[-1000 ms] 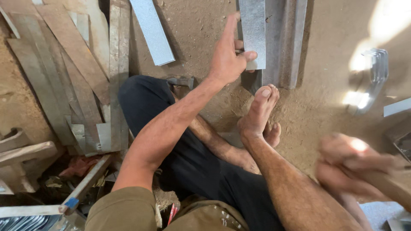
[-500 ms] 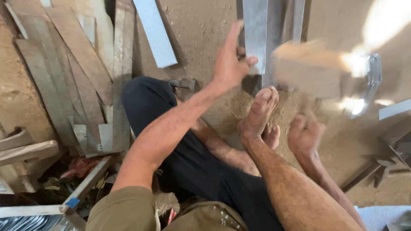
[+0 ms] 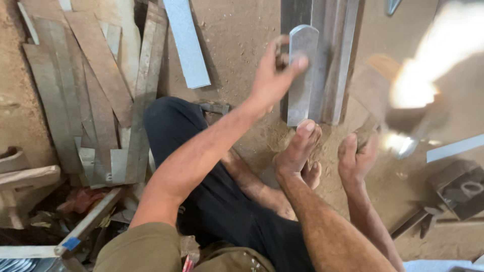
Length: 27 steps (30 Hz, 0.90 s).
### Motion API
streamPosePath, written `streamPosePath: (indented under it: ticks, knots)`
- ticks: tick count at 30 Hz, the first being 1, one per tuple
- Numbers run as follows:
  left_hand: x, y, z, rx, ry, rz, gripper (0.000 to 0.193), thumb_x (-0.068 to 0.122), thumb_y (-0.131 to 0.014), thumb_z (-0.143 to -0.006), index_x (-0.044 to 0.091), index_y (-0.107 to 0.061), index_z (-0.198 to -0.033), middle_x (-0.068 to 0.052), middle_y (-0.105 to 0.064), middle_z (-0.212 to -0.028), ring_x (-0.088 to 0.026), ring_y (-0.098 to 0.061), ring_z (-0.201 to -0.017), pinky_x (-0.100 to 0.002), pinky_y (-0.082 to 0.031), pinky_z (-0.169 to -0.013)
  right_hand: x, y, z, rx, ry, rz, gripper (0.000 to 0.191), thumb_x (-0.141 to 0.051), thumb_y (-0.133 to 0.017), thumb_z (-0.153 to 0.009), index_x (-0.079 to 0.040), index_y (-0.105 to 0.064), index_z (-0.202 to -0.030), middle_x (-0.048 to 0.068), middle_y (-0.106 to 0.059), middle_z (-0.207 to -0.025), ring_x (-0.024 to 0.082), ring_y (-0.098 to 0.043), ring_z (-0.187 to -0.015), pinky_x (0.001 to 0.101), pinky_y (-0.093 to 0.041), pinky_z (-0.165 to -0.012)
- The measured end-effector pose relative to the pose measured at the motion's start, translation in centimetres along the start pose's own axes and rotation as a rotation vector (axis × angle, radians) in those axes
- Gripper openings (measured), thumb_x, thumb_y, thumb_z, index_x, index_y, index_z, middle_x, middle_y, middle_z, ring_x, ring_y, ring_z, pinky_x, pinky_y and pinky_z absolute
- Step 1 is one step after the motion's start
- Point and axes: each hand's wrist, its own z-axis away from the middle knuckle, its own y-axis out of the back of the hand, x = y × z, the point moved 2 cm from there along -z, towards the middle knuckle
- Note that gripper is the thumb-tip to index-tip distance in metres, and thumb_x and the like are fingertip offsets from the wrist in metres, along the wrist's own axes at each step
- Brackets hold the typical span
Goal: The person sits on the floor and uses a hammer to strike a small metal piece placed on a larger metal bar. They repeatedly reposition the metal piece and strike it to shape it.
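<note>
Sandy floor (image 3: pixel 237 50): left hand (image 3: pixel 272 75) fingers grip a round-tipped flat metal strip (image 3: pixel 301 75); right hand (image 3: pixel 357 156) clenches a blurred handle.

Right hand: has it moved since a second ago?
Yes. The right hand has come in from the frame's right edge to beside the bare foot, gripping a blurred tool.

It was a rough metalworking workshop with a bare sandy dirt floor (image 3: pixel 237 45). Flat grey metal strips (image 3: pixel 96 90) lay heaped there. A dark iron block (image 3: pixel 461 189) sat nearby.
</note>
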Motion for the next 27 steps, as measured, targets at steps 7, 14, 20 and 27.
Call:
streamPosePath:
  ticks: [7, 14, 20, 27]
  knots:
    - [0.1, -1.4, -2.5, 0.276, 0.080, -0.120, 0.013, 0.012, -0.077, -0.085, 0.000, -0.078, -0.091, 0.000, -0.068, -0.066, -0.008, -0.055, -0.059, -0.030, -0.045, -0.053, 2.7, -0.8, -3.5, -0.159, -0.508, -0.436, 0.039, -0.038, -0.036, -0.113, -0.008, -0.052, -0.095, -0.002, -0.040, -0.056, 0.009, -0.033, -0.038, 0.0274, -0.027, -0.031]
    - [-0.2, -0.6, -3.1, 0.284, 0.125, -0.240, 0.023, 0.013, -0.081, -0.083, -0.003, -0.067, -0.072, 0.000, -0.050, -0.055, -0.008, -0.042, -0.056, -0.034, -0.038, -0.050, 0.8, -1.1, -4.3, -0.221, -0.473, 0.107, 0.037, -0.037, -0.041, -0.110, -0.007, -0.059, -0.097, 0.000, -0.049, -0.061, 0.010, -0.042, -0.043, 0.0270, -0.035, -0.034]
    - [-1.2, -0.5, -3.5, 0.247, 0.130, -0.196, 0.022, 0.011, -0.082, -0.082, -0.003, -0.069, -0.071, 0.002, -0.046, -0.058, -0.008, -0.040, -0.059, -0.035, -0.035, -0.050, -4.8, 4.4, -1.6, -0.042, 0.394, -0.757, 0.037, -0.038, -0.043, -0.110, -0.007, -0.060, -0.099, 0.000, -0.050, -0.062, 0.010, -0.044, -0.045, 0.0268, -0.037, -0.036]
    - [-0.7, -0.5, -3.5, 0.266, 0.229, -0.133, 0.016, 0.012, -0.082, -0.081, -0.002, -0.079, -0.088, 0.002, -0.061, -0.062, -0.007, -0.048, -0.055, -0.033, -0.040, -0.046, -1.3, 2.4, -4.4, -0.020, -0.092, 0.219, 0.037, -0.040, -0.045, -0.109, -0.008, -0.060, -0.101, 0.000, -0.052, -0.064, 0.010, -0.046, -0.047, 0.0265, -0.039, -0.037]
